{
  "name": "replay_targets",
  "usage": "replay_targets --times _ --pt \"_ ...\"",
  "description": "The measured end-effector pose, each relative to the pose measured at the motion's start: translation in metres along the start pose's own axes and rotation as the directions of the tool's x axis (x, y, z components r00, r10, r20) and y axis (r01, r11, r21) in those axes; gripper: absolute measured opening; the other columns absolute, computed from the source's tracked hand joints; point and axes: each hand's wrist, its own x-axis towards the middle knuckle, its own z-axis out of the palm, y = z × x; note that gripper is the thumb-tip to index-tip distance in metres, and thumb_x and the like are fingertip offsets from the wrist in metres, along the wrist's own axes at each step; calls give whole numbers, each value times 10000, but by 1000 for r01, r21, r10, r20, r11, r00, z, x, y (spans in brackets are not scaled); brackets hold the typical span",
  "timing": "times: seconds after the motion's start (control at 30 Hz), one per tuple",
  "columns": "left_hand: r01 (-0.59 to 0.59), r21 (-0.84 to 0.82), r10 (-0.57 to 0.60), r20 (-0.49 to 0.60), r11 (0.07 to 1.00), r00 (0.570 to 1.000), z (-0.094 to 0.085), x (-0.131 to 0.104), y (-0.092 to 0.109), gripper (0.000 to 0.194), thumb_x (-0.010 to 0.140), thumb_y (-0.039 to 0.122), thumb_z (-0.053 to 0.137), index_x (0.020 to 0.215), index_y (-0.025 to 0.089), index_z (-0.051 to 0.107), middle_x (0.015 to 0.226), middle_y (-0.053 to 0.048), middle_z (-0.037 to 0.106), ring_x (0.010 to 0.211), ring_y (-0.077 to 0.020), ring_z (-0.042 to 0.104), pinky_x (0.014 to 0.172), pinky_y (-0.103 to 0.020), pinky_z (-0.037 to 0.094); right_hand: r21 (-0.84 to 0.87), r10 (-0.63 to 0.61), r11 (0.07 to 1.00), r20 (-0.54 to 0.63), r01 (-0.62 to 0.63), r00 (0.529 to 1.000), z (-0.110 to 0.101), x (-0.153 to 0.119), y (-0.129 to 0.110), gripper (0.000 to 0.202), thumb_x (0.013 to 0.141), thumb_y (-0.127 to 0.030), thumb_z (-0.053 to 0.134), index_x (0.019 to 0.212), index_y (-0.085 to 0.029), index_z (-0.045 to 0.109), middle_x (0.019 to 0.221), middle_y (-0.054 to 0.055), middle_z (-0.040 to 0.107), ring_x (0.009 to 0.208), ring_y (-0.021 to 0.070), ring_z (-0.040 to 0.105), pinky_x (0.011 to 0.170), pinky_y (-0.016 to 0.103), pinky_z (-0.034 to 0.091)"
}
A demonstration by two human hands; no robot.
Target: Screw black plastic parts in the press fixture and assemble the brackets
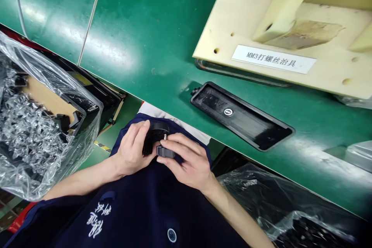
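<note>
Close to my body, just off the table's front edge, my left hand is wrapped round a black ribbed part with a rounded top. My right hand pinches a small black knob between thumb and fingers. A short metal shank shows between the knob and the ribbed part. Whether the shank sits inside the ribbed part cannot be made out. To the right, a long black tray lies on the green table with a small round metal piece in it.
A cream fixture board with a white label covers the table's back right. At left stands a plastic-lined crate of small wrapped parts. A bag of black parts is below the table edge at lower right.
</note>
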Motion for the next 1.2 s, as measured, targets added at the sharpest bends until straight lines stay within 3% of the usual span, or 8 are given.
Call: replay_targets --times 0.13,0.3,0.37,0.47,0.67,1.0,1.1,1.2 --pt "-33 -29 32 -42 999 999 2 1 1 666 916 375 521 1450 49 291 998 -197 626 905 -275 639 747 -409 571 -62 -34 998 6 34 999 4 -2 -2 212 865 -222 669 1050 -154 593 908 91 642 767 161 639 683 278 578" --pt "-109 17 111 -111 994 988 0 1 -5 576 910 284 522 1428 122 328 962 -161 622 842 -249 643 673 -401 571 -27 273 958 -236 -287 933 15 -9 -1 591 768 -501 740 1223 -197 518 821 43 589 690 169 592 654 325 562" --pt "-148 1 147 -119 989 982 0 -1 -6 631 871 239 578 1437 159 311 1000 -149 616 861 -238 646 683 -395 578 84 350 936 -155 -341 924 16 -11 1 657 777 -605 674 1260 -192 507 976 104 614 850 214 634 771 372 572" --pt "-217 -195 194 -128 957 973 -2 -4 -4 745 817 220 648 1461 170 278 1108 -171 599 970 -248 641 749 -400 586 326 333 885 54 -332 941 13 -12 4 505 846 -560 620 1204 -213 542 1137 130 632 1032 233 645 869 364 564" --pt "-4 -626 -8 -16 780 1000 -13 -1 5 777 800 198 653 1479 158 278 1367 -237 493 1258 -305 529 968 -471 533 528 283 826 -83 -198 956 10 -11 6 464 809 -541 676 1143 -242 556 1063 99 686 1027 246 669 863 410 576" --pt "-113 -625 122 -29 772 992 -8 15 7 660 839 140 594 1449 130 343 1369 -231 524 1262 -300 540 950 -446 560 5 -138 990 -136 140 981 -9 -14 -11 518 845 -260 679 1325 -277 483 1197 129 617 1143 311 601 871 565 563" --pt "-187 -633 194 -59 751 979 -6 27 16 615 837 142 558 1423 95 379 1343 -252 531 1252 -328 543 942 -478 562 -203 -146 971 -75 128 986 -38 -10 -29 529 827 -148 648 1311 -274 476 1173 119 614 1103 295 613 853 551 572" --pt "-232 -555 220 -90 799 971 -8 47 18 547 809 83 553 1350 116 476 1267 -226 579 1187 -312 587 899 -463 582 -476 -174 873 -107 104 979 -92 9 -39 533 820 -114 628 1304 -286 486 1114 104 641 1046 285 631 837 531 576"
